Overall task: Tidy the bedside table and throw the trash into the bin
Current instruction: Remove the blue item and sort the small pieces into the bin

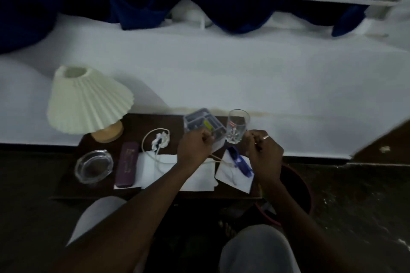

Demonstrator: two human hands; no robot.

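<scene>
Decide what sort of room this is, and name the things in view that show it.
Most likely a bedroom: a small dark bedside table stands beside a white-sheeted bed, and a lamp with a pleated shade stands on the table.

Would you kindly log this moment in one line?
left hand: grips thin cream cable | right hand: pinches same cable | clear drinking glass: upright beyond hands

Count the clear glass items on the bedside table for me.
2. A glass ashtray sits front left, beside the purple case; a drinking glass stands back right, beside the grey organizer tray. The arms may hide others.
</scene>
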